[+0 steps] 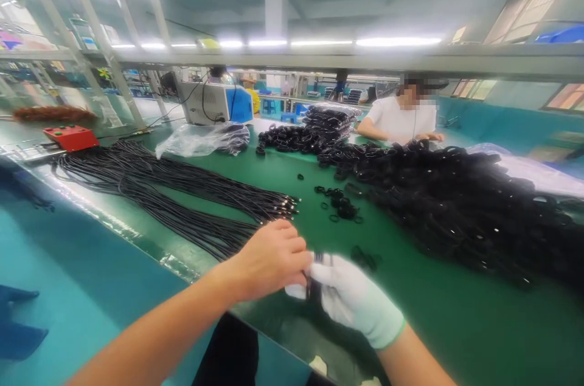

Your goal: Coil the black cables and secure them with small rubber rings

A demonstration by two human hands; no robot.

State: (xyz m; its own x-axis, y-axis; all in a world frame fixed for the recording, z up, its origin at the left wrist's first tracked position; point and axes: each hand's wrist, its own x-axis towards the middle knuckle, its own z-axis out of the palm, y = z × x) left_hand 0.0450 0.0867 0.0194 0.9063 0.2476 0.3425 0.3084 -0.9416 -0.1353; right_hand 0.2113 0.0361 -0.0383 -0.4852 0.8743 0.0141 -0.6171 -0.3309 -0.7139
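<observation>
My bare left hand (pixel 276 258) is closed, its fingertips pressed up against the fingers of my right hand. My right hand (pixel 351 292), in a white knitted glove, grips a small dark black piece (pixel 314 290) that shows between the two hands. Its exact kind is blurred and partly covered by the fingers. What my left fingertips pinch is hidden. Just beyond my left hand lie the metal-tipped ends of a bundle of long black cables (pixel 191 182). Several small thin black rings (pixel 342 206) are scattered on the green table top (pixel 292 170) ahead of my hands.
A large heap of black coiled pieces (pixel 447 203) covers the right side. Behind stand stacked black bundles (pixel 329 121), a clear plastic bag (pixel 196 140) and a white-and-blue machine (pixel 216 103). A red control box (pixel 72 138) is at left. A co-worker (pixel 401 115) sits across the table.
</observation>
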